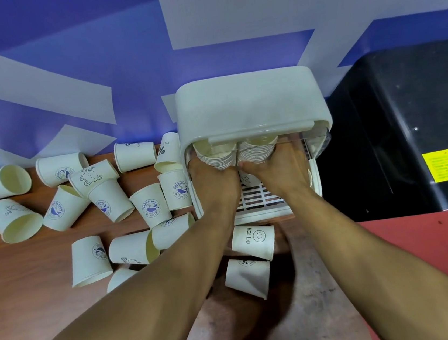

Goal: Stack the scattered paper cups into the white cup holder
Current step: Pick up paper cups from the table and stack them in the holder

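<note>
Left hand grips the left cup stack inside the white cup holder; right hand grips the right cup stack. Loose cups lie scattered on the table.

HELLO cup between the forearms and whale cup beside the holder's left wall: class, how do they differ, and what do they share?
Print: the HELLO cup carries black lettering and a smiley; the whale cup has a round blue badge. Place: the HELLO cup is in front of the white cup holder; the whale cup is at its left, among other scattered cups. Both are pale paper cups, not yet stacked.
</note>
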`<state>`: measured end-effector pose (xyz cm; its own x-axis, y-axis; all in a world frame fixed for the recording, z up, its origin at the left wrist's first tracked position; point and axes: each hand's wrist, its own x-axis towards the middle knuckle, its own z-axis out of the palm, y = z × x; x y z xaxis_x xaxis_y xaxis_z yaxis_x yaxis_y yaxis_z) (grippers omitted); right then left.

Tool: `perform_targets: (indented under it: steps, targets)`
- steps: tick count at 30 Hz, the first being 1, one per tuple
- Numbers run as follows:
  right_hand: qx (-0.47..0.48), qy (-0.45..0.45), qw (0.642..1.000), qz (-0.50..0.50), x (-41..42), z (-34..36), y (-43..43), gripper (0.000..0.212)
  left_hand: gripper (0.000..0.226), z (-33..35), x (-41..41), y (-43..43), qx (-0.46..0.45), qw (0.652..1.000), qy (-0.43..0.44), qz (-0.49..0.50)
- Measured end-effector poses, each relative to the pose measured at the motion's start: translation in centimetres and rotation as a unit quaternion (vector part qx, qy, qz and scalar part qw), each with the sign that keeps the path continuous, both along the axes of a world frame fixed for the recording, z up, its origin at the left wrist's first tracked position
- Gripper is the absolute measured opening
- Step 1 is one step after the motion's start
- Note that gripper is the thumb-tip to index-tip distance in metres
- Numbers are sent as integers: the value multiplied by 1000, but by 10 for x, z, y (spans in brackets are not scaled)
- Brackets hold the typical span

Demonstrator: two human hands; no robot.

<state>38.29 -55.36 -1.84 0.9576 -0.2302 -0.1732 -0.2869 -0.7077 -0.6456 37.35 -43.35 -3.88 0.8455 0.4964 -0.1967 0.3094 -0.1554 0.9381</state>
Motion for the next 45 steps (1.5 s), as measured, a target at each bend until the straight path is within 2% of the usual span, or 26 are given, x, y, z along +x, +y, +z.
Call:
perform_targets:
  steps: [5, 12, 15, 25, 34, 39, 45]
  targets:
    - [43, 30, 999, -6, 7, -7, -1, 74, 55, -1, 2, 0, 5, 1000, 12, 11]
    - [34, 43, 998, -15, 11, -12, 1, 81, 53, 5, 8, 2, 25, 997, 74, 2]
    - [34, 31, 999, -11, 8, -14, 0, 76, 54, 8, 1, 4, 37, 998, 58, -11]
    - [55, 5, 998, 7, 4, -14, -6, 72, 59, 10, -7, 2, -24, 1000, -15, -12]
    - [74, 13, 997, 14, 9, -12, -8, 60, 60, 10, -2, 5, -14, 999, -25, -22]
    - [87, 1, 996, 22, 7, -7, -7, 45, 58, 10, -4, 5, -15, 1000, -9, -18]
    - [82, 2, 996, 19, 7, -4, -5, 60, 57, 11, -1, 5, 6, 1000, 6, -21]
